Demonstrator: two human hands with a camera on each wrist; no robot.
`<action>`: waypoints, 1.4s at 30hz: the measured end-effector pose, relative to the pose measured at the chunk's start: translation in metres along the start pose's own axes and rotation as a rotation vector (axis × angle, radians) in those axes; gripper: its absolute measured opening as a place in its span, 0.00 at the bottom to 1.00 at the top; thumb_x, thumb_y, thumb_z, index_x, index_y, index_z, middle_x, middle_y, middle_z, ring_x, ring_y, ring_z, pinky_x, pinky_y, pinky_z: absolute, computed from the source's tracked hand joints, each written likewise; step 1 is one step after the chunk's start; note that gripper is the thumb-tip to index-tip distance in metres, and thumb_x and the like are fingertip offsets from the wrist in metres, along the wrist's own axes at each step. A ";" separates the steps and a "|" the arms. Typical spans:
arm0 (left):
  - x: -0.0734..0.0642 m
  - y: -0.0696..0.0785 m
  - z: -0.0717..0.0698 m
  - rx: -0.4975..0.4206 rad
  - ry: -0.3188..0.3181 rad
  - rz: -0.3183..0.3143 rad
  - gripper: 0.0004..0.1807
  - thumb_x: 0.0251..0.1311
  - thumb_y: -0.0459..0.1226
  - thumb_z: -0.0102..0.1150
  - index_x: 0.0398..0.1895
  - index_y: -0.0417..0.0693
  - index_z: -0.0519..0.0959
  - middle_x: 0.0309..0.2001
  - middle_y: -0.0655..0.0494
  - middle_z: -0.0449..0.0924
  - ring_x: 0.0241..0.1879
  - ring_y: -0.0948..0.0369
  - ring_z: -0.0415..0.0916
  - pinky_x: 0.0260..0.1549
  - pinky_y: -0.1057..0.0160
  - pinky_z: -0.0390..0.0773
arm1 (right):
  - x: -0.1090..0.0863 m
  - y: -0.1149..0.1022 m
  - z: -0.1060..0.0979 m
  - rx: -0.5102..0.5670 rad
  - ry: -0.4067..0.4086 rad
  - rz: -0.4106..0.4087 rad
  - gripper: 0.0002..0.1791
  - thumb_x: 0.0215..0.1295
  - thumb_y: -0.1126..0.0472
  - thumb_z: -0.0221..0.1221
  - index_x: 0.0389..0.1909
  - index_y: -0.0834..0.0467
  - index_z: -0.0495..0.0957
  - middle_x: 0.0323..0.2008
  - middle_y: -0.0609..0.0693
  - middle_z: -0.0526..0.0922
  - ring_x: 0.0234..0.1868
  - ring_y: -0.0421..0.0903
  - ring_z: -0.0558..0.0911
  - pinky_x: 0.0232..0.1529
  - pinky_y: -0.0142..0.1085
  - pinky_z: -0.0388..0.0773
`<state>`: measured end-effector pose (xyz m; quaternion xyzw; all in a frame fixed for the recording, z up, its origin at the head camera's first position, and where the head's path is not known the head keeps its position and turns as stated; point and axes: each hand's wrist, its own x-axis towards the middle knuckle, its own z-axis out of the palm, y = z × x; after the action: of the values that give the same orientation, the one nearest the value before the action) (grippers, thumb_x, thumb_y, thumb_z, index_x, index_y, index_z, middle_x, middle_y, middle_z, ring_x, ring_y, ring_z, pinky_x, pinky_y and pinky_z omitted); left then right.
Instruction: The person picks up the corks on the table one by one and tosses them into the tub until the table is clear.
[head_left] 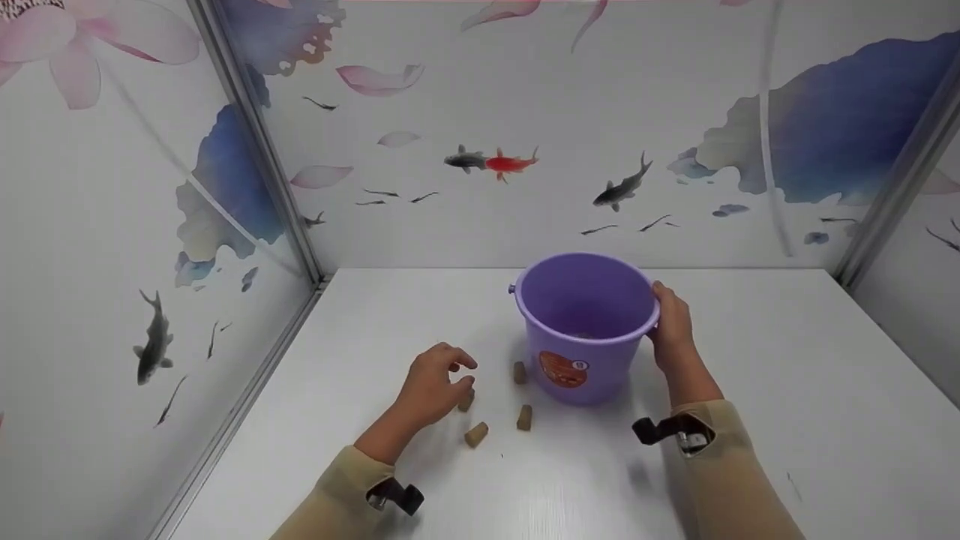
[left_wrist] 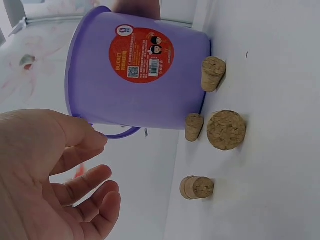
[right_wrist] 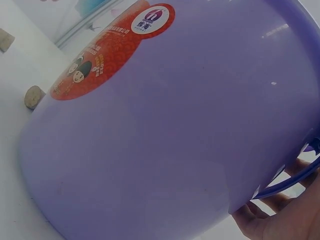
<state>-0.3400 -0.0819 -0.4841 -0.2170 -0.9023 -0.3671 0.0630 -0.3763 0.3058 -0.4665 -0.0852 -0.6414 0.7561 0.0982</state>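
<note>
A purple bucket (head_left: 619, 360) with a red round label (left_wrist: 142, 55) stands on the white table. At its right side my right hand (head_left: 673, 322) grips it near the rim, fingers by the blue-purple handle (right_wrist: 287, 189). My left hand (head_left: 433, 384) hovers to the left of the bucket, fingers loosely bent, with nothing in its grasp. Below and beside it are several tapered corks: one cork (head_left: 476, 434) lies nearest me, another cork (head_left: 466, 400) is partly behind the left thumb. Close to the bucket's base are a cork (head_left: 520, 373) and another cork (head_left: 524, 418).
White panels painted with fish and lotus enclose the table (head_left: 787, 375) at the back and both sides. A metal corner post (head_left: 259, 142) rises at the back left. Each wrist carries a small black camera mount (head_left: 395, 496).
</note>
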 end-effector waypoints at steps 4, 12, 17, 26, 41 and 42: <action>0.000 -0.006 0.003 -0.010 -0.022 -0.027 0.10 0.66 0.34 0.67 0.48 0.45 0.87 0.48 0.45 0.85 0.52 0.46 0.82 0.51 0.48 0.83 | -0.001 -0.001 0.001 -0.026 0.002 0.004 0.23 0.84 0.46 0.38 0.53 0.57 0.76 0.46 0.43 0.77 0.53 0.42 0.75 0.60 0.36 0.77; -0.005 -0.018 0.006 -0.020 -0.025 -0.075 0.09 0.65 0.34 0.68 0.47 0.44 0.87 0.47 0.49 0.86 0.50 0.49 0.83 0.51 0.49 0.83 | -0.002 0.001 0.005 -0.013 -0.019 -0.002 0.23 0.85 0.47 0.39 0.51 0.57 0.77 0.41 0.41 0.80 0.50 0.41 0.78 0.56 0.34 0.79; -0.004 -0.020 0.011 -0.049 -0.035 -0.101 0.10 0.63 0.34 0.67 0.45 0.43 0.87 0.47 0.48 0.86 0.51 0.47 0.83 0.51 0.48 0.82 | -0.001 0.001 0.004 -0.042 -0.023 -0.003 0.25 0.85 0.46 0.37 0.55 0.59 0.76 0.44 0.42 0.79 0.52 0.41 0.77 0.57 0.34 0.79; 0.002 -0.022 0.020 -0.029 -0.060 -0.144 0.10 0.61 0.34 0.66 0.45 0.45 0.87 0.48 0.49 0.85 0.52 0.46 0.82 0.52 0.47 0.82 | 0.000 0.000 -0.002 -0.035 -0.030 0.005 0.27 0.85 0.44 0.37 0.60 0.59 0.75 0.48 0.41 0.78 0.56 0.41 0.76 0.66 0.38 0.74; 0.004 -0.030 0.026 0.033 -0.093 -0.094 0.07 0.65 0.33 0.65 0.44 0.44 0.88 0.45 0.51 0.86 0.47 0.54 0.81 0.49 0.51 0.83 | 0.000 0.000 0.000 -0.004 -0.020 -0.001 0.26 0.85 0.46 0.37 0.61 0.60 0.74 0.49 0.40 0.78 0.59 0.41 0.75 0.72 0.42 0.70; 0.004 -0.031 0.027 0.036 -0.093 -0.088 0.07 0.65 0.33 0.65 0.44 0.44 0.88 0.45 0.51 0.86 0.47 0.55 0.81 0.48 0.51 0.83 | 0.000 -0.001 0.000 -0.007 -0.020 0.001 0.27 0.85 0.47 0.36 0.64 0.60 0.73 0.52 0.41 0.78 0.60 0.41 0.74 0.73 0.42 0.70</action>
<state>-0.3562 -0.0817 -0.5218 -0.1930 -0.9194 -0.3426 0.0088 -0.3766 0.3061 -0.4659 -0.0786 -0.6448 0.7548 0.0911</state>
